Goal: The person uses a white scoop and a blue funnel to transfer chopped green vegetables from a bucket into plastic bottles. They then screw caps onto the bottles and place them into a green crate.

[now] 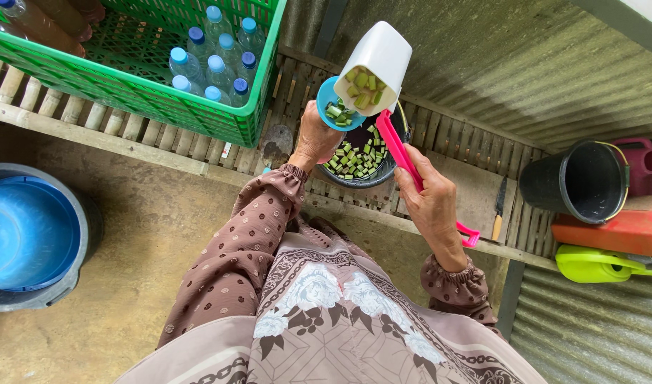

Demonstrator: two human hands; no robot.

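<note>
Her left hand [315,139] is clamped on a small blue cup [338,112] heaped with green cut pieces, held over the dark bowl [361,160] of the same pieces on the slatted desk [475,192]. From that cup, the white scoop [376,64] sits at about one o'clock, touching its rim, mouth tilted down toward it. The scoop's pink handle [401,153] runs long toward five o'clock into her right hand [433,206], closed tight around it. A knife [498,210] lies just beside, at three o'clock.

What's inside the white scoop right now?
Chopped green pieces fill the white scoop, which the right hand holds by its pink handle above the dark bowl. The scoop's bottom is covered by them.
</note>
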